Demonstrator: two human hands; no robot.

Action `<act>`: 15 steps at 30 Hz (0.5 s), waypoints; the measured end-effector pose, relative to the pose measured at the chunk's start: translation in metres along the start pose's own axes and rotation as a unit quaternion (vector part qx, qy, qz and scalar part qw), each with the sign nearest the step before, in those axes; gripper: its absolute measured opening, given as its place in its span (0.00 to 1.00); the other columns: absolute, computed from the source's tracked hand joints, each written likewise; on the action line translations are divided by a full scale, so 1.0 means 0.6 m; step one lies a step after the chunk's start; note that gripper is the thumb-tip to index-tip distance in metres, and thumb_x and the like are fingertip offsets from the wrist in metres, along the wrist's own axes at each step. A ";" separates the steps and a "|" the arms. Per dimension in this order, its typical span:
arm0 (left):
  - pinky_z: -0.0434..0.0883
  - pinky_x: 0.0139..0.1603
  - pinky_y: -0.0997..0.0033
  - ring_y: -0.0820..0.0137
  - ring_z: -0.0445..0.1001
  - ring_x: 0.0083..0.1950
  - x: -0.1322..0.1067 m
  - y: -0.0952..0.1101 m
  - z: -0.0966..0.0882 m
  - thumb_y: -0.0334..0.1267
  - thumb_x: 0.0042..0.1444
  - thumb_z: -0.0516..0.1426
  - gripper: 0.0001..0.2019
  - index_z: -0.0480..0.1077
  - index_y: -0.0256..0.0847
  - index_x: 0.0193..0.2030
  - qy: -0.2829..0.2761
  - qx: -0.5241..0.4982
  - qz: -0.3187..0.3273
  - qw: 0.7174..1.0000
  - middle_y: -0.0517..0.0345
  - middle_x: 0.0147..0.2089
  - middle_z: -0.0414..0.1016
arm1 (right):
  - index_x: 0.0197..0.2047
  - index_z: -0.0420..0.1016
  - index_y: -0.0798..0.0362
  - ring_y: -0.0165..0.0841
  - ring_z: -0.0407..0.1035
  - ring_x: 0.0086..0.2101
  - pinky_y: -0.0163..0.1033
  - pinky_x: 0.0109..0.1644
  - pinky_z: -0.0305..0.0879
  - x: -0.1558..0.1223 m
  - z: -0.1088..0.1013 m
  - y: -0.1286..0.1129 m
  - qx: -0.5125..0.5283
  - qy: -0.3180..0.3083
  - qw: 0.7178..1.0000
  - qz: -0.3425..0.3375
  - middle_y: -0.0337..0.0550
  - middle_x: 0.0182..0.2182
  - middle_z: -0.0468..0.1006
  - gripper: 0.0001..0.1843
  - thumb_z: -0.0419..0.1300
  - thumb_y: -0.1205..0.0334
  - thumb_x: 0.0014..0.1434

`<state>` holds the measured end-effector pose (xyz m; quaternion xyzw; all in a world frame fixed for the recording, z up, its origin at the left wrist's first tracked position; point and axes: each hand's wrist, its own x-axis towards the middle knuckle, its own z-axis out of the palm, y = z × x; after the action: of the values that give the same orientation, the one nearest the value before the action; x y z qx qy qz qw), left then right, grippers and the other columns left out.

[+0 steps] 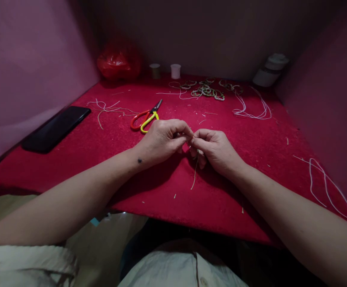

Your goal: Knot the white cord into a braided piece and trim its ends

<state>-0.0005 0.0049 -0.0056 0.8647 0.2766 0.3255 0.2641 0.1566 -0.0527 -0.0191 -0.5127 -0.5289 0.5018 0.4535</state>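
Note:
My left hand [170,137] and my right hand [213,147] meet fingertip to fingertip above the red cloth. Both are closed in a pinch on a thin cord [195,175], most of which the fingers hide. Its pale loose end hangs below my right hand, and a bit of green shows under those fingers. Close behind my left wrist lie scissors [145,122] with one red and one yellow handle. Farther back, several green-and-white braided cord loops [207,91] lie in a heap.
A black phone [56,129] lies at left beside loose threads [104,107]. Two spools [175,71], a red plastic bag [119,63] and a white bottle [270,71] stand at the back. More white cord [325,183] lies at right. Thread scraps dot the red cloth [167,183].

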 end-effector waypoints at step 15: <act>0.69 0.27 0.79 0.78 0.72 0.21 -0.006 -0.002 0.008 0.29 0.55 0.55 0.06 0.74 0.38 0.34 0.008 -0.070 -0.048 0.996 0.63 0.23 0.75 | 0.25 0.65 0.54 0.21 0.60 0.11 0.28 0.13 0.53 0.000 0.000 0.002 0.001 0.005 1.000 -0.002 0.32 0.17 0.70 0.09 0.56 0.67 0.57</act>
<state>0.0004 0.0020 -0.0107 0.8273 0.2959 0.3380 0.3373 0.1566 -0.0526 -0.0201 -0.5137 -0.5270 0.4988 0.4579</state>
